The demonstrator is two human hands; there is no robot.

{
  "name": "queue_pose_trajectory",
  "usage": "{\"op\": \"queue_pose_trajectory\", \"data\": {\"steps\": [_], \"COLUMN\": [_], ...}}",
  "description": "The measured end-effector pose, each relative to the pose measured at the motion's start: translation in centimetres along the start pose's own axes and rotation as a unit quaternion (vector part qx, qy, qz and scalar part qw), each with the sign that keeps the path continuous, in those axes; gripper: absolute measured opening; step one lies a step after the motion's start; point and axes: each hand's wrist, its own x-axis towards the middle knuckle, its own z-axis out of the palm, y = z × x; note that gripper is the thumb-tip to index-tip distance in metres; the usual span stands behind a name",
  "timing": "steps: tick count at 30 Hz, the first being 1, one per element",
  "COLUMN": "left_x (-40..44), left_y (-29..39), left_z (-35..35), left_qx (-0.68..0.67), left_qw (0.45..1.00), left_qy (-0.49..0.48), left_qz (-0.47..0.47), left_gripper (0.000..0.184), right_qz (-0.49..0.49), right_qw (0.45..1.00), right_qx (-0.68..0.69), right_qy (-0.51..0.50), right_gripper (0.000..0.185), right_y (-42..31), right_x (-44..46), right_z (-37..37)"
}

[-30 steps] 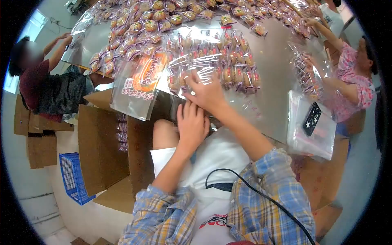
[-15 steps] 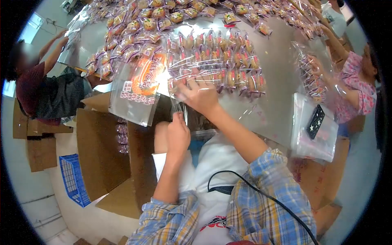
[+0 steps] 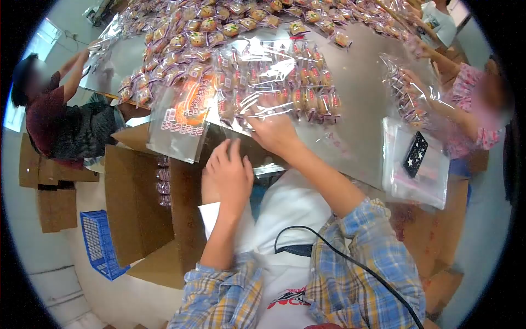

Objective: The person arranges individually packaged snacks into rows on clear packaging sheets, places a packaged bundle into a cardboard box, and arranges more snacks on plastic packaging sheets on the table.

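Rows of small wrapped pastries (image 3: 320,101) lie side by side under a large clear plastic bag (image 3: 268,68) on the table. My right hand (image 3: 274,130) reaches into the bag's near end, its fingers stretched out beneath the film against the nearest row. My left hand (image 3: 229,172) is just off the table's front edge, fingers apart and holding nothing. Left of the rows is a flat clear bag with orange and red printing (image 3: 192,107), overhanging the edge.
Loose wrapped pastries (image 3: 208,24) cover the table's far side. On the right, a black star-patterned case (image 3: 415,154) rests on stacked clear bags (image 3: 394,175). An open cardboard box (image 3: 139,203) and a blue crate (image 3: 101,244) stand lower left. Co-workers are at both sides.
My left hand has let go of the bag's near edge and its fingers have spread. My right hand has stayed at the bag's near end, its fingers now further under the film.
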Motion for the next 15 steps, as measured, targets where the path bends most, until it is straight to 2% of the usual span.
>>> {"op": "queue_pose_trajectory", "data": {"steps": [1,3,5,11,12,15], "left_x": [-0.2,-0.7,0.3,2.6,2.6,2.2], "left_y": [0.6,1.2,2.7,2.2,2.4,2.0], "left_z": [0.0,2.4,3.7,7.9,7.8,7.7], "left_qx": [-0.003,-0.112,-0.084,-0.032,-0.033,-0.034], "left_qw": [0.998,0.99,0.995,0.998,0.997,0.994], "left_qy": [0.025,-0.022,-0.031,-0.043,-0.074,-0.101], "left_qz": [0.049,0.087,0.052,0.025,0.004,0.003], "left_gripper": [0.042,0.044,0.052,0.065,0.067,0.069], "right_qz": [-0.012,-0.006,0.041,0.059,0.051,0.027], "right_qw": [1.0,0.999,0.999,0.997,0.997,0.994], "right_qx": [-0.018,-0.046,-0.026,-0.04,-0.036,-0.071], "right_qy": [0.018,0.02,-0.001,0.033,0.051,0.074], "right_gripper": [0.077,0.074,0.082,0.059,0.055,0.053], "right_y": [0.3,1.2,2.2,3.1,3.3,4.1], "right_x": [-0.5,-1.2,-1.5,-1.0,-0.8,-0.6], "right_z": [-0.7,-1.9,-1.4,-0.1,0.1,1.1]}}
